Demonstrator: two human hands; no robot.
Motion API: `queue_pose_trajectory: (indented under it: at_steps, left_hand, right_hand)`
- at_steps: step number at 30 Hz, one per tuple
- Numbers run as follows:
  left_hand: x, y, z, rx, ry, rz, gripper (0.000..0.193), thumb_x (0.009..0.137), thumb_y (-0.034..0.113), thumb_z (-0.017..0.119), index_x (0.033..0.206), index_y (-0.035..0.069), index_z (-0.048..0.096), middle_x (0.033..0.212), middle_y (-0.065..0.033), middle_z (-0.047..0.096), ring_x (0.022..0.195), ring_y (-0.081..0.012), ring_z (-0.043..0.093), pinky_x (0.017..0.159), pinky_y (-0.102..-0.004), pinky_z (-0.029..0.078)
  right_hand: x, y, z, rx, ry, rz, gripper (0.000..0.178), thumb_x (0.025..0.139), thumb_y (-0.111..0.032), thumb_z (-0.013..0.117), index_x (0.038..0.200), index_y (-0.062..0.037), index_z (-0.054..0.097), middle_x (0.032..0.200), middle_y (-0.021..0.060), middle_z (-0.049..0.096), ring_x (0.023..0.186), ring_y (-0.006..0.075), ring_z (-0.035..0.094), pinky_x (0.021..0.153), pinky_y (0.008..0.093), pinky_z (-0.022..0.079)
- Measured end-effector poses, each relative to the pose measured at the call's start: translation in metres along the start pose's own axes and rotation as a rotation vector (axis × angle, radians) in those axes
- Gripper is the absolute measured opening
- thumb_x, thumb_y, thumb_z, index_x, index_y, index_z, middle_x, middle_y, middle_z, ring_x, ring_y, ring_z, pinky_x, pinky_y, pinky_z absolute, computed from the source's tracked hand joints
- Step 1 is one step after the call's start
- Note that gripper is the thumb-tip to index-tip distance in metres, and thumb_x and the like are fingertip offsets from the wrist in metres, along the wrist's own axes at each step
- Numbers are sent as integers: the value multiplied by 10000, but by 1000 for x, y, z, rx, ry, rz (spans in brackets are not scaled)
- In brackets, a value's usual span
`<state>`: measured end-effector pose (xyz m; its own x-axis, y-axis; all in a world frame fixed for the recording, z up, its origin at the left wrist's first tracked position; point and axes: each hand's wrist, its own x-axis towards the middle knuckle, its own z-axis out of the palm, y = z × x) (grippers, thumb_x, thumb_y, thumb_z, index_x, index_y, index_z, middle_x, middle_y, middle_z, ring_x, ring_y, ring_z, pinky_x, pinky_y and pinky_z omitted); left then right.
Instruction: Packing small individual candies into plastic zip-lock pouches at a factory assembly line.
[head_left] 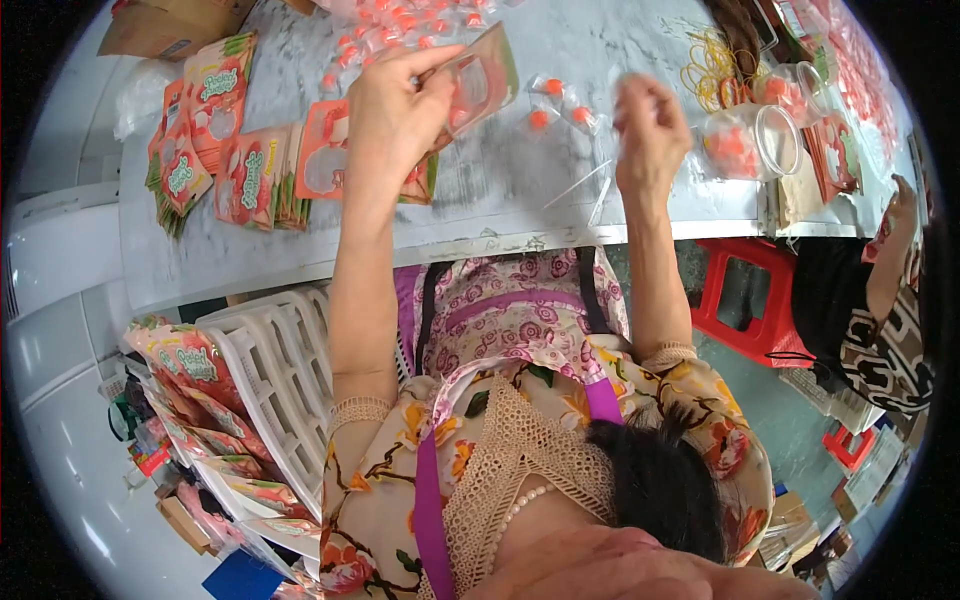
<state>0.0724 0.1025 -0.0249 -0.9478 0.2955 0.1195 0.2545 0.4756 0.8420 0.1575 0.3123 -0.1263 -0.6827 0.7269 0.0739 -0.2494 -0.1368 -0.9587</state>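
Observation:
Over the table [470, 222] my left hand [400, 112] is closed on the edge of a red and green pouch [484, 84] with a clear window, held up and tilted. My right hand [652, 130] is raised to the right of it, fingers curled but smeared by motion; whether anything is in them cannot be made out. Several small clear-wrapped pieces with orange-red centres [541, 119] lie between the hands. Below them, close to my right wrist, are two thin white sticks [580, 184]. Left of my left forearm, a flat pouch [322, 150] lies beside stacked pouches [247, 175].
More wrapped pieces [400, 20] are heaped at the back. At right stand clear jars [735, 145] with orange-red pieces, near yellow rubber bands [708, 72]. A white plastic basket [265, 345], pouches [195, 365] and a red stool [745, 290] are below. Another person's arm [890, 240] shows far right.

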Motion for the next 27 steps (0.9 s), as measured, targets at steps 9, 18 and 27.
queue_pose_trajectory:
  at_steps: [9, 18, 27]
  left_hand:
    - [8, 19, 13, 82, -57, -63, 317, 808, 47, 497, 1043, 9, 705, 628, -109, 624, 493, -129, 566, 527, -312, 469]
    - [9, 9, 17, -2, -32, -25, 298, 853, 72, 504, 1072, 11, 696, 653, -105, 639, 457, -124, 547, 477, -287, 445]
    - [23, 13, -47, 33, 15, 14, 260, 873, 113, 561, 1079, 51, 708, 780, -40, 669, 555, -77, 569, 477, -232, 440]
  right_hand:
    - [-7, -44, 116, 359, -77, 71, 157, 893, -194, 660, 914, -41, 634, 809, 28, 636, 663, 80, 550, 588, 231, 435]
    - [-12, -35, 111, 293, -96, -98, 197, 933, -159, 592, 1046, -3, 637, 942, 57, 666, 886, 140, 614, 781, 253, 491]
    - [25, -36, 73, -297, -9, -839, 238, 896, -154, 643, 1114, -62, 625, 949, 75, 629, 854, 167, 595, 743, 255, 471]
